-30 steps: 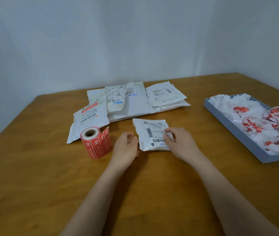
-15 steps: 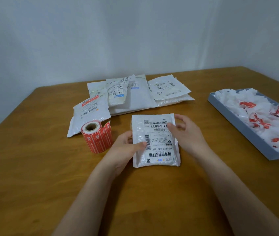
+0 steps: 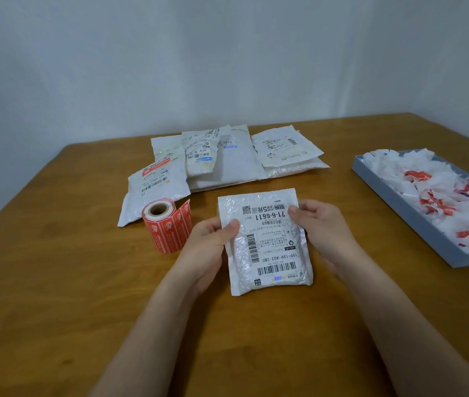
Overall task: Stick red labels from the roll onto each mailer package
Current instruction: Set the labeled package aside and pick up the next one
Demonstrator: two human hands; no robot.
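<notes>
Both hands hold a white bubble mailer (image 3: 265,242) over the wooden table (image 3: 55,282), left hand (image 3: 210,247) and right hand (image 3: 320,227) pinching its side edges, printed face up, seemingly for labelling from the red label roll (image 3: 167,224) just left.

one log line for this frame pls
step: mailer pickup | left hand: grips mailer left edge | right hand: grips right edge | label roll: untouched, left of mailer | label: not yet applied
</notes>
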